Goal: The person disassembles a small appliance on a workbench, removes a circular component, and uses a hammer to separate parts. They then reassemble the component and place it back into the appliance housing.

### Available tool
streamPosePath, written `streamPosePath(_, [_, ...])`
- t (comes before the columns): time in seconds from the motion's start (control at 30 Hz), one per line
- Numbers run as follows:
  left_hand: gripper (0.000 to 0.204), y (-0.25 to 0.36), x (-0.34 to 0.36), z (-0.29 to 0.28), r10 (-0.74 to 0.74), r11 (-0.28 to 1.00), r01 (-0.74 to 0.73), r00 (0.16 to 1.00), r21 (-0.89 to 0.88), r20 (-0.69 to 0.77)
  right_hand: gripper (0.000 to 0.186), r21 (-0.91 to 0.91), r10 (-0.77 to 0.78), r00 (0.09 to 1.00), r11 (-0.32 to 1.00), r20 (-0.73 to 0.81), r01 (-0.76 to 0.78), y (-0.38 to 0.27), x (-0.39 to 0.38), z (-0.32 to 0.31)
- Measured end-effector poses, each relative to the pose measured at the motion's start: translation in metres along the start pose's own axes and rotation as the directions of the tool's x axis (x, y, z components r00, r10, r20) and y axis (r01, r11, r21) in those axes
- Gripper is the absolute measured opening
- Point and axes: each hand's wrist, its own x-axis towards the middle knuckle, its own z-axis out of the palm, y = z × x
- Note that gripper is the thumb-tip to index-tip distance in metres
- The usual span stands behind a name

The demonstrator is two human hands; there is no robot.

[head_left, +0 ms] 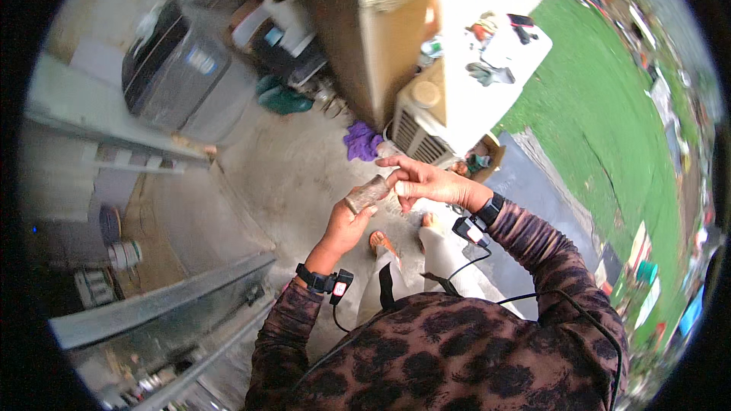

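Observation:
My left hand [347,224] is closed around a short, dull brown cylinder [367,195], which may be a roll of tape. The cylinder is tilted, its upper end toward my right hand. At that upper end is my right hand [432,185], its index finger stretched out over it. The thumb and another finger of the right hand come together in a pinch. Anything thin between them is too blurred to make out. Both hands are in front of my body, above the concrete floor [266,156] and my feet.
A purple cloth [362,141] lies by the wall corner. To the right stand a white slatted unit [415,133] and a white table [525,61] with small items. A large grey plastic-wrapped appliance [190,80] is at the left. Green turf [601,122] and a grey mat [537,190] spread rightward.

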Motion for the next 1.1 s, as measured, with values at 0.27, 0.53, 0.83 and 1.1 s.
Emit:
streamPosePath(0.27, [0.022,0.073,0.062,0.192,-0.011,0.93,0.16,0.912,-0.332,0.41,0.033,-0.547,-0.209,0.84,0.829,-0.501,-0.12,0.111,-0.234,-0.021])
streamPosePath(0.53, [0.06,0.066,0.152,0.394,-0.457,0.883,0.097,0.403,0.459,0.793,0.042,-0.326,-0.145,0.394,0.835,-0.907,-0.442,0.174,-0.534,-0.044])
streamPosePath(0.83, [0.062,0.036,0.228,0.382,-0.692,0.718,0.625,0.594,0.308,0.41,0.048,0.431,0.478,-0.08,0.691,-0.874,-0.581,0.348,-0.762,-0.067])
streamPosePath(1.1, [0.062,-0.038,0.386,0.392,-0.762,0.616,0.779,0.626,-0.113,0.165,0.044,0.537,0.738,-0.133,0.342,-0.661,-0.771,0.484,-0.885,-0.098])
